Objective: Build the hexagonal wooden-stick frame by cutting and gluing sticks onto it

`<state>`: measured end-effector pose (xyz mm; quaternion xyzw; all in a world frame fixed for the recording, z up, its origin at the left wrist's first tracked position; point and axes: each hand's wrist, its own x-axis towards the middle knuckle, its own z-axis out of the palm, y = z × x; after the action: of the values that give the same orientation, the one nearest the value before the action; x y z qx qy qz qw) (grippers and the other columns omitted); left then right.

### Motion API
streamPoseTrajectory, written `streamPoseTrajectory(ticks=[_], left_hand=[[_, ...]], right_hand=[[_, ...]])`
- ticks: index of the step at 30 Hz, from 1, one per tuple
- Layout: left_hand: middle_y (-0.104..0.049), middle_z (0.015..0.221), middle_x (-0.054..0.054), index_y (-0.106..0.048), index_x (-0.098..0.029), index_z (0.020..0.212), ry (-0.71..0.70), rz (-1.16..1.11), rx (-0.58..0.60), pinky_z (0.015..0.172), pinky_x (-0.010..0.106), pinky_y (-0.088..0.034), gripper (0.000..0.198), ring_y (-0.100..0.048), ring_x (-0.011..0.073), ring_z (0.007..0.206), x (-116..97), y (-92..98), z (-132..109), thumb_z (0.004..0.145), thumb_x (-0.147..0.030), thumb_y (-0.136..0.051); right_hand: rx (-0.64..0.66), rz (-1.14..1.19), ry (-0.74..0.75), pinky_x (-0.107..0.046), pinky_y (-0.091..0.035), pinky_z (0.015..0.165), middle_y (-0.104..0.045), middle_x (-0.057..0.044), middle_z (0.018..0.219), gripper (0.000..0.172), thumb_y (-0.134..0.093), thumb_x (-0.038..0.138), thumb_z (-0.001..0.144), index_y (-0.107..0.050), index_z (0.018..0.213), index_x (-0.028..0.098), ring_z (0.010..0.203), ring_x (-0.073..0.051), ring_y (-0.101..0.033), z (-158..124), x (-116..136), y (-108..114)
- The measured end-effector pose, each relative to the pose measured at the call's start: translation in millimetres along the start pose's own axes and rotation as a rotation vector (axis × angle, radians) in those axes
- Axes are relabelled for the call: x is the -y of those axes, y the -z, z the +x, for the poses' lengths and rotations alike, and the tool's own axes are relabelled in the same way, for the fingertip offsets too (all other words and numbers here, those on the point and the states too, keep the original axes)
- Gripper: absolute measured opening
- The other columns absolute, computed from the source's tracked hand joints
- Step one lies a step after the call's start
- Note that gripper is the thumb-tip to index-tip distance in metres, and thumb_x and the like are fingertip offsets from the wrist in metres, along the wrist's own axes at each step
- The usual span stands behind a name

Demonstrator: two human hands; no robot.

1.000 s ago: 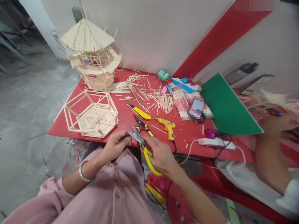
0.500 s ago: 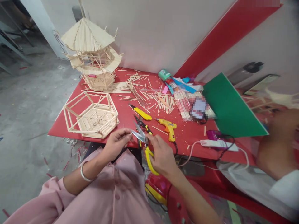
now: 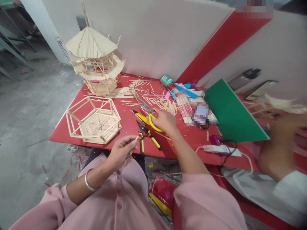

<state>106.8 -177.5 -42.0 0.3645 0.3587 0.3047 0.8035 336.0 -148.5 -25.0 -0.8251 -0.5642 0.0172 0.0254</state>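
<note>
Red table (image 3: 128,123): left grip (image 3: 122,150) pinches 1 probable stick (image 3: 137,138), right grip (image 3: 166,121) 1 scissors (image 3: 151,111).

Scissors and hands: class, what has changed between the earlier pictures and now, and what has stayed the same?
The right hand has carried the scissors forward from near the front edge of the red table toward the loose sticks, apparently without letting go. The left hand still pinches a short stick near that edge. The stick pagoda and hexagonal stick frame stay in place.
</note>
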Motion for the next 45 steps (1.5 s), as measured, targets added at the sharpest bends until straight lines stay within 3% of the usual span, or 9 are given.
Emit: streamPoseTrajectory(ticks=[5, 10, 14, 18, 21, 25, 27, 32, 45], left_hand=[[-0.058, 0.062, -0.002, -0.067, -0.012, 0.093, 0.015, -0.033, -0.05, 0.041, 0.016, -0.022, 0.042, -0.036, 0.0009, 0.042, -1, 4.8, -11, 0.068, -0.042, -0.081], [-0.06, 0.061, -0.002, -0.066, -0.013, 0.089, 0.012, -0.058, -0.08, 0.039, 0.016, -0.021, 0.041, -0.038, 0.002, 0.041, -3, 12.4, -3, 0.067, -0.045, -0.081], [-0.062, 0.063, -0.001, -0.065, -0.013, 0.087, 0.01, -0.059, -0.057, 0.038, 0.016, -0.021, 0.041, -0.04, 0.0025, 0.041, -4, 10.1, 7, 0.067, -0.045, -0.08], [-0.062, 0.064, -0.001, -0.066, -0.013, 0.092, -0.03, -0.046, -0.044, 0.037, 0.016, -0.02, 0.038, -0.038, 0.0018, 0.04, -3, 10.3, 9, 0.072, -0.044, -0.077], [-0.061, 0.063, -0.002, -0.067, -0.013, 0.092, -0.055, -0.053, -0.081, 0.038, 0.017, -0.022, 0.037, -0.037, 0.0017, 0.04, -4, 13.4, 7, 0.072, -0.043, -0.077], [-0.06, 0.061, -0.002, -0.067, -0.013, 0.092, -0.099, -0.068, -0.139, 0.039, 0.017, -0.024, 0.036, -0.037, 0.0014, 0.04, -4, 15.8, 7, 0.073, -0.042, -0.077], [-0.06, 0.061, -0.003, -0.068, -0.013, 0.091, -0.11, -0.08, -0.144, 0.039, 0.017, -0.023, 0.036, -0.036, 0.0013, 0.04, -4, 15.1, 9, 0.072, -0.042, -0.078], [-0.059, 0.059, -0.002, -0.067, -0.013, 0.082, -0.087, -0.093, -0.068, 0.039, 0.017, -0.023, 0.033, -0.035, 0.0015, 0.04, -1, 8.2, 14, 0.071, -0.041, -0.079], [-0.059, 0.063, -0.002, -0.067, -0.014, 0.082, -0.141, -0.026, -0.058, 0.042, 0.017, -0.024, 0.027, -0.035, 0.0023, 0.044, 4, 11.9, -1, 0.078, -0.039, -0.074]], right_hand=[[0.043, -0.062, 0.005, -0.034, -0.043, 0.08, -0.067, -0.014, 0.108, 0.044, -0.057, 0.04, 0.084, -0.062, 0.125, 0.022, 0.102, -0.029, -0.06, 65, 0, -9], [-0.123, -0.076, 0.139, -0.042, -0.037, 0.095, -0.06, -0.018, 0.124, 0.043, -0.044, 0.034, 0.093, -0.058, 0.129, 0.016, 0.116, -0.032, -0.05, 37, 16, -14], [-0.016, -0.021, 0.249, -0.036, -0.04, 0.089, -0.066, -0.014, 0.109, 0.036, -0.045, 0.04, 0.095, -0.066, 0.114, 0.018, 0.106, -0.028, -0.054, 13, 32, -33], [-0.02, -0.003, 0.232, -0.038, -0.04, 0.091, -0.065, -0.017, 0.105, 0.033, -0.052, 0.038, 0.092, -0.067, 0.107, 0.013, 0.109, -0.029, -0.052, 23, 37, -51], [-0.051, 0.029, 0.224, -0.038, -0.042, 0.09, -0.062, -0.018, 0.108, 0.038, -0.047, 0.038, 0.095, -0.064, 0.116, 0.011, 0.106, -0.028, -0.055, 24, 36, -47], [-0.258, 0.303, 0.339, -0.034, -0.047, 0.089, -0.06, -0.015, 0.12, 0.043, -0.045, 0.041, 0.097, -0.055, 0.129, 0.014, 0.111, -0.025, -0.058, -22, 29, -19], [-0.324, 0.404, 0.445, -0.031, -0.048, 0.087, -0.067, -0.01, 0.112, 0.037, -0.05, 0.036, 0.096, -0.056, 0.128, 0.017, 0.102, -0.022, -0.063, -58, 23, -7], [-0.368, 0.326, 0.512, -0.027, -0.049, 0.069, -0.07, -0.009, 0.095, 0.038, -0.057, 0.03, 0.093, -0.059, 0.127, 0.012, 0.081, -0.018, -0.066, -123, 17, -1], [-0.416, 0.278, 0.534, -0.026, -0.047, 0.064, -0.072, -0.008, 0.09, 0.037, -0.056, 0.033, 0.094, -0.061, 0.125, 0.012, 0.076, -0.016, -0.067, -131, 22, -5]])
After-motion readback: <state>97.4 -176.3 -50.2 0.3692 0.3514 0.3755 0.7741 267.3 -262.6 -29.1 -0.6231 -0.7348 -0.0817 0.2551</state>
